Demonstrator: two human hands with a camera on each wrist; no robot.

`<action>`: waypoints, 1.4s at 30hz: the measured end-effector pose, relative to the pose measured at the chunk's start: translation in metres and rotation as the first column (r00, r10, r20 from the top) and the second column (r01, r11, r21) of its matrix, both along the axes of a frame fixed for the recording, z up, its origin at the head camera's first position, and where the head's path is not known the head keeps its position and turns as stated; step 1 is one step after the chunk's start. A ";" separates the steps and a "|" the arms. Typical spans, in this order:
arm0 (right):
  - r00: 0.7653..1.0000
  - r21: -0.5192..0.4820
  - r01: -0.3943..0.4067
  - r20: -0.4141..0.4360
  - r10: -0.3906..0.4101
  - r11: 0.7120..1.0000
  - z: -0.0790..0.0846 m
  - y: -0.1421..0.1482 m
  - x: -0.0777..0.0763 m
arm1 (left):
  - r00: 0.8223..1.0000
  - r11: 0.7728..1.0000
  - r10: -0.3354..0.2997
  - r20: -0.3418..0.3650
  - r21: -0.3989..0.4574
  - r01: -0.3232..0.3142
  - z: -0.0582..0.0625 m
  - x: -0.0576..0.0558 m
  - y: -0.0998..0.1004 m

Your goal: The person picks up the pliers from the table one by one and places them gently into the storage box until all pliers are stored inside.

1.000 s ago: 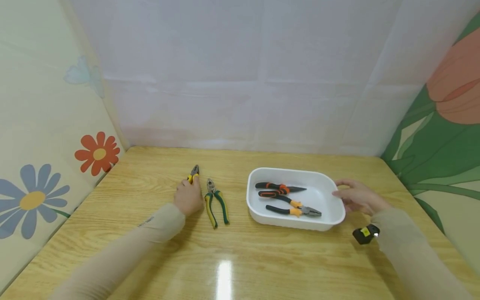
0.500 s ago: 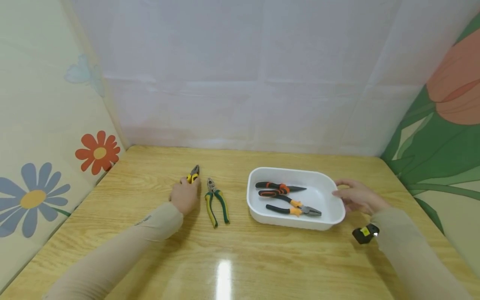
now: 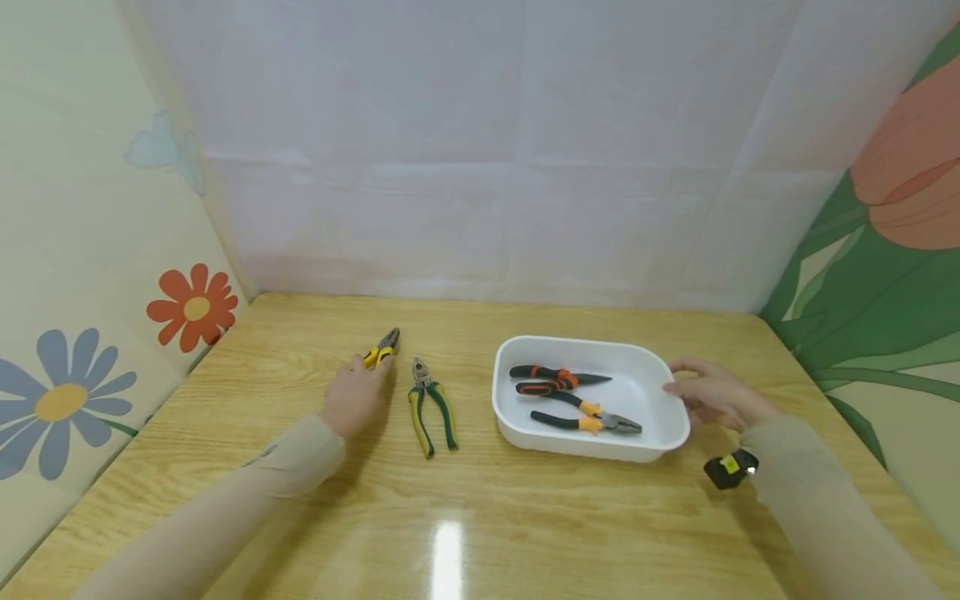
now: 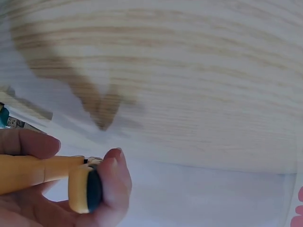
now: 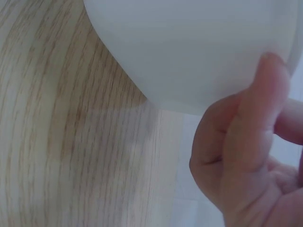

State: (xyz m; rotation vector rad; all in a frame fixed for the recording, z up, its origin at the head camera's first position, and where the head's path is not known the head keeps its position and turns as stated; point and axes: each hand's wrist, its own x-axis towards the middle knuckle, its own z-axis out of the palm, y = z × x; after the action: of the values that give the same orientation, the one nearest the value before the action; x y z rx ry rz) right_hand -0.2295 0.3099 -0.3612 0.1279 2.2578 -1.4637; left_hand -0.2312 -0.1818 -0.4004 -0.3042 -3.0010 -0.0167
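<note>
left grip [image 3: 354,400] curled round yellow pliers [image 3: 383,352], pointing away rightward, long axis diagonal, right grip [image 3: 716,394] pinching white tub [image 3: 585,446]

Left grip [image 3: 356,397] curled, right grip [image 3: 720,395] pinched

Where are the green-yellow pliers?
In the head view, left of centre, the green-yellow pliers lie on the wooden table between the left hand and the white plastic tray.

The left hand [image 3: 356,398] is drawing toward 8 o'clock, its beige sleeve [image 3: 225,508] following and its gap to the green-and-yellow combination pliers [image 3: 424,383] widening. The yellow-and-black combination pliers [image 3: 385,352] are swinging from about 1 o'clock toward 2, more yellow handle showing.
</note>
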 end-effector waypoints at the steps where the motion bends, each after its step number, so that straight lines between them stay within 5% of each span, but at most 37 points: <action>1: 1.000 0.001 0.002 -0.001 -0.002 1.000 0.000 0.000 0.000 | 1.000 1.000 -0.010 -0.020 0.007 0.010 0.000 0.000 -0.002; 14: 1.000 -0.012 -0.008 -0.011 0.008 1.000 0.001 -0.001 0.002 | 0.978 0.989 -0.120 -0.172 0.071 0.133 0.001 0.009 -0.013; 20: 1.000 -0.002 0.004 -0.009 -0.004 1.000 -0.001 0.001 0.001 | 0.957 0.982 -0.175 -0.233 0.031 0.187 0.001 0.012 -0.017; 42: 1.000 -0.029 0.007 -0.002 -0.007 1.000 -0.001 0.000 0.000 | 0.929 0.964 -0.264 -0.260 -0.085 0.250 0.014 0.020 -0.013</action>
State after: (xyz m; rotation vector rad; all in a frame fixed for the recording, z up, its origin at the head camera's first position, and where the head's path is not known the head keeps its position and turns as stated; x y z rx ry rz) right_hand -0.2291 0.3100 -0.3625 0.1252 2.2386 -1.5002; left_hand -0.2109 -0.1951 -0.3865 -0.6488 -2.6745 0.0701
